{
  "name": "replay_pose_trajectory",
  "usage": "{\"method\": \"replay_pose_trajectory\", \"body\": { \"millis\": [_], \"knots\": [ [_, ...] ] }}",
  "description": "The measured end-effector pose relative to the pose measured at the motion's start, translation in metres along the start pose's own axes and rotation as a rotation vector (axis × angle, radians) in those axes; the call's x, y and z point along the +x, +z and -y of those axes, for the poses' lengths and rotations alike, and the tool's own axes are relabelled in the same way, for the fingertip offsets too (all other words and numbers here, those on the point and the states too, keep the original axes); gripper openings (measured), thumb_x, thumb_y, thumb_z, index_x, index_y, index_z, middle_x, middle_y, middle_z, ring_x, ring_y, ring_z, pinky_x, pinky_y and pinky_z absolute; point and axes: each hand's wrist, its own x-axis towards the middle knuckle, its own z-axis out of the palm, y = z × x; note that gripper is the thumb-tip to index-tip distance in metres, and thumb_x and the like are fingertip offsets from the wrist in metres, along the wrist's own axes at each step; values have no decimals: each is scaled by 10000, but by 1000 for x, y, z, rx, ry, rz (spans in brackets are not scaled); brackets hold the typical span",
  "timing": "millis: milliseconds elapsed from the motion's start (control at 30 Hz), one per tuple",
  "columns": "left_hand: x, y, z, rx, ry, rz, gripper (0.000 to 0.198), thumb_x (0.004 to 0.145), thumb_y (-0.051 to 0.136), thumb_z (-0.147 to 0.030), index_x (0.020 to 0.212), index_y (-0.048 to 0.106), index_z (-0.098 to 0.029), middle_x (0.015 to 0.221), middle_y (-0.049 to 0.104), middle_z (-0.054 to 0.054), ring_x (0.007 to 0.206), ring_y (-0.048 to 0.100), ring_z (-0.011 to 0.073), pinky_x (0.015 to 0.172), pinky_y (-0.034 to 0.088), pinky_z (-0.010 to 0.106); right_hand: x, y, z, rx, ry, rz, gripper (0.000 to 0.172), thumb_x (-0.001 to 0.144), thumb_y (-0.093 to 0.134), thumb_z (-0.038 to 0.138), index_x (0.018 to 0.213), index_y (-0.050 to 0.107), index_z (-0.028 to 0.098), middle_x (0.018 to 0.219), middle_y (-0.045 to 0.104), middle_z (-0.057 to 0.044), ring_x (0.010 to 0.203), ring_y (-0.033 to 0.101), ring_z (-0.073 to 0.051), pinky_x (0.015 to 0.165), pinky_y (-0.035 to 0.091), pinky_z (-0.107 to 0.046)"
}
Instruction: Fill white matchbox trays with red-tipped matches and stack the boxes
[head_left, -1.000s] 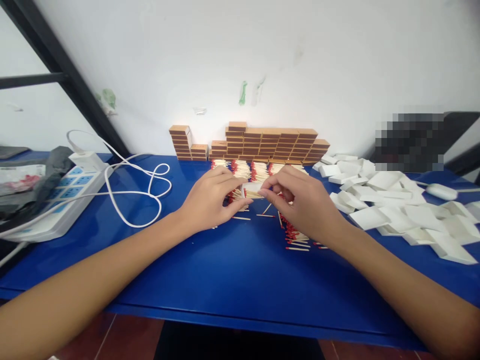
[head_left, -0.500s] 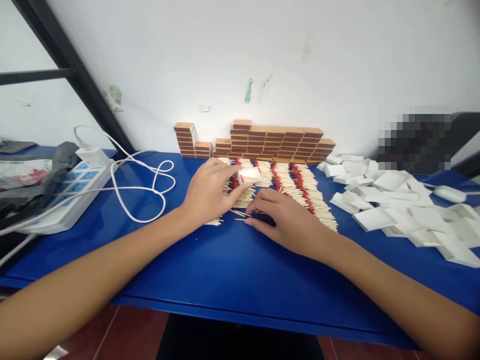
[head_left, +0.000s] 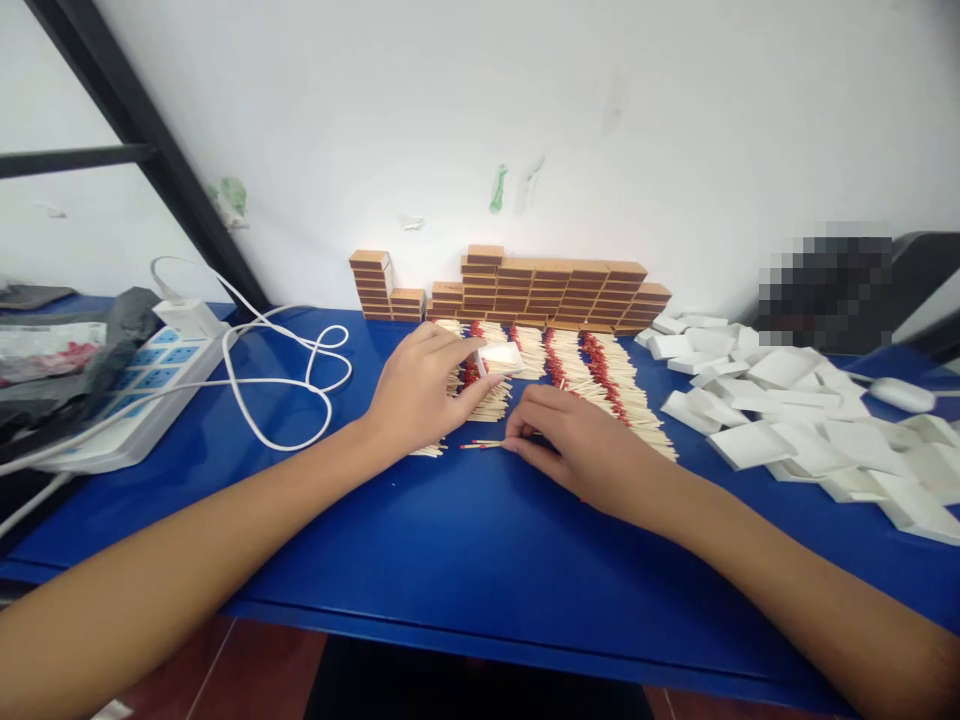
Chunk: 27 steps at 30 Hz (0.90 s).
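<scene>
My left hand [head_left: 424, 392] pinches a small white matchbox tray [head_left: 500, 357] between thumb and fingers, just above the rows of red-tipped matches [head_left: 592, 377] laid out on the blue table [head_left: 420, 540]. My right hand [head_left: 577, 448] lies low on the table, fingers curled over loose matches [head_left: 481, 444] at its fingertips. What the right fingers hold is hidden.
Brown matchbox sleeves [head_left: 536, 285] are stacked against the white wall. A heap of white trays [head_left: 810, 410] covers the right of the table. A white power strip [head_left: 131, 395] with a looped cable [head_left: 285, 380] lies at the left, beside a dark bag [head_left: 60, 360].
My right hand left the white tray and dropped to the loose matches on the table. My left hand kept the tray and lifted it slightly to the left.
</scene>
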Motion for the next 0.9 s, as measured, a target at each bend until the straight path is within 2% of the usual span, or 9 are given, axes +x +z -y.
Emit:
{"method": "replay_pose_trajectory", "body": {
  "millis": [200,433,633,900],
  "knots": [
    [0,0,1,-11,-2,6,353,980,713,-456,1178,756,-167,977,784,95,958,666,263,885,569,430,-2,-8,-4,-18,29,-38,53,992,629,184,951,635,217,982,649,-56,881,633,-206,760,519,-355],
    [0,0,0,-2,26,-4,340,986,705,-426,1181,752,-151,947,779,93,942,660,261,860,570,418,-4,-8,5,4,31,71,130,1024,582,193,907,635,214,999,645,-59,879,635,-201,770,521,-360],
    [0,0,-1,-4,18,26,333,980,716,-420,1199,747,-172,973,782,88,970,663,267,894,564,431,-3,-3,5,-4,31,30,84,1029,586,211,964,638,220,1008,646,-61,898,622,-211,772,505,-362],
    [0,0,-1,3,41,6,372,985,714,-448,1181,751,-134,953,781,97,949,665,262,875,572,415,-3,-6,5,-14,78,80,142,1042,599,256,909,623,213,969,653,-60,874,620,-212,740,490,-344]
  ]
}}
